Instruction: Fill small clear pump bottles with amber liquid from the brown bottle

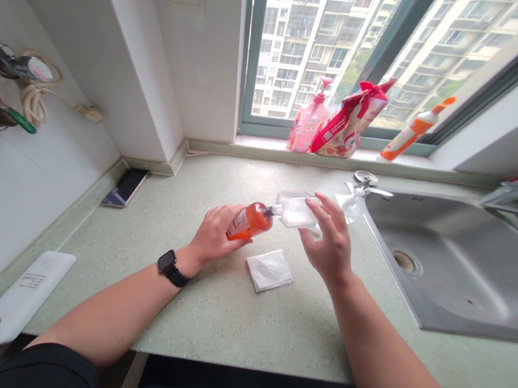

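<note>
My left hand (217,233) is wrapped round a bottle of orange liquid (258,218) with a dark neck, tilted so its mouth points right. In my right hand (330,240) is a clear, flat-sided bottle (294,210), held by the fingers and thumb. The necks of the two bottles meet mouth to mouth, or very nearly; whether they touch I cannot tell. Below them a folded white tissue (269,270) lies on the speckled green counter (266,338). A black watch (172,266) is on my left wrist.
A steel sink (472,265) with a faucet (374,190) is at the right. On the windowsill stand a pink pump bottle (307,123), a red-and-white pouch (352,120) and an orange bottle (408,137). A phone (125,187) and a white power bank (24,295) lie at the left.
</note>
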A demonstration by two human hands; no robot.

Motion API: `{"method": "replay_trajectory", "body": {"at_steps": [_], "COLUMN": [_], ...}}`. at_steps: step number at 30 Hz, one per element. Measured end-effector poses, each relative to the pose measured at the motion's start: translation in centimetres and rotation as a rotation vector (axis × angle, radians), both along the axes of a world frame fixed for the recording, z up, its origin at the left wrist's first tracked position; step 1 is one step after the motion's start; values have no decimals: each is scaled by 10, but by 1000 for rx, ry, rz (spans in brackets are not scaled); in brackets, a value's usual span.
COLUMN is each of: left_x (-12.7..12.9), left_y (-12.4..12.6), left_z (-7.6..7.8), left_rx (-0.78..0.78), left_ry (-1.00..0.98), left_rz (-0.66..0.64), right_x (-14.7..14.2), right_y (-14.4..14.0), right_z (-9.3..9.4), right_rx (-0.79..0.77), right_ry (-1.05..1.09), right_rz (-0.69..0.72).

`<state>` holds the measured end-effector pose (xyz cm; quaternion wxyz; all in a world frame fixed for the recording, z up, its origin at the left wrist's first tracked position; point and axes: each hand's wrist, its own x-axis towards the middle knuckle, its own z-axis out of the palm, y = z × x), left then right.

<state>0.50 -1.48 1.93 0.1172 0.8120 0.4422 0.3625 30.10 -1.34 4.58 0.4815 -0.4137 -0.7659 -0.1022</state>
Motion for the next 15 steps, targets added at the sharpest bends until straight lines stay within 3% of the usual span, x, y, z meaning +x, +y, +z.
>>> {"method": "replay_trajectory", "body": {"at_steps": [15], "left_x": [0], "left_y": [1], "left_z": [-2], "left_rx": [28], "left_ry": [-7], "left_rz": [-4], "right_x": [0], "right_y": [0], "right_z": [0], "right_rx": [8], "right_ry": [-6], "right_rz": [2]}}
